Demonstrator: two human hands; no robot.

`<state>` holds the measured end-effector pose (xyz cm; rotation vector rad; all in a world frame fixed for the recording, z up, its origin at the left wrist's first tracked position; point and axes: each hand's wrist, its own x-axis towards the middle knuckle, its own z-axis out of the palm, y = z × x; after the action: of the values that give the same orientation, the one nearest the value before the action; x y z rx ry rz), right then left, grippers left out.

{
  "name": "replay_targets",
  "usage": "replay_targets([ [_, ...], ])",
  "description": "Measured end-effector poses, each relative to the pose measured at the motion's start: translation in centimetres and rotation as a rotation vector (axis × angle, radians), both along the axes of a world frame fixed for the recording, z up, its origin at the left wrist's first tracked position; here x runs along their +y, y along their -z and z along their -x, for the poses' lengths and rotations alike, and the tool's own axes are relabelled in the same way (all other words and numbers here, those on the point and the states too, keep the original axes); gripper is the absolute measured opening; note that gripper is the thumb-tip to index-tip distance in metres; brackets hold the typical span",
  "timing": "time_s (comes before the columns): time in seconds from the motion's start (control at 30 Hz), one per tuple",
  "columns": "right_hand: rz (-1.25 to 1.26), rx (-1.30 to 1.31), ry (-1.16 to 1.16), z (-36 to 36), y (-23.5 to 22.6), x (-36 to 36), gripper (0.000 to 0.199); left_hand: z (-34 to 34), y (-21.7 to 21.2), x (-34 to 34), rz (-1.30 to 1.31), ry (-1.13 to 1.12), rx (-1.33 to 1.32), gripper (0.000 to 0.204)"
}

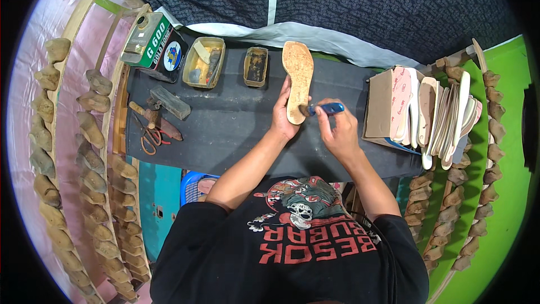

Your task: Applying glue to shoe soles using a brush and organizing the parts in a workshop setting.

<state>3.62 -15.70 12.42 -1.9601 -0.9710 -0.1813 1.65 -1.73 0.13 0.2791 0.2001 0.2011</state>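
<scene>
My left hand [282,114] grips the heel end of a tan, speckled shoe insole [298,73], holding it flat above the dark tabletop [225,129] with its toe pointing away from me. My right hand [336,129] is closed around a blue-handled brush [325,108], and the brush tip touches the insole's near right edge. Both forearms come in from the lower edge over my black printed shirt.
Two open glue trays [204,62] [256,66] and a green-and-white tin can [151,42] stand at the table's back. Orange-handled scissors [151,137], a hammer and a grey block lie at left. A stack of insoles [436,115] leans at right. Racks of wooden shoe lasts [93,152] flank both sides.
</scene>
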Motion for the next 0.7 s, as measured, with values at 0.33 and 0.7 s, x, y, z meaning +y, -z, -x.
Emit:
replay_targets([
  [0.33, 0.010, 0.002, 0.021, -0.4, 0.0, 0.2, 0.012, 0.0, -0.1, 0.0, 0.007, -0.031, 0.032, 0.057],
  [0.7, 0.005, -0.083, -0.025, -0.5, -0.5, 0.3, 0.011, -0.3, -0.1, 0.3, -0.007, 0.003, -0.036, 0.059],
])
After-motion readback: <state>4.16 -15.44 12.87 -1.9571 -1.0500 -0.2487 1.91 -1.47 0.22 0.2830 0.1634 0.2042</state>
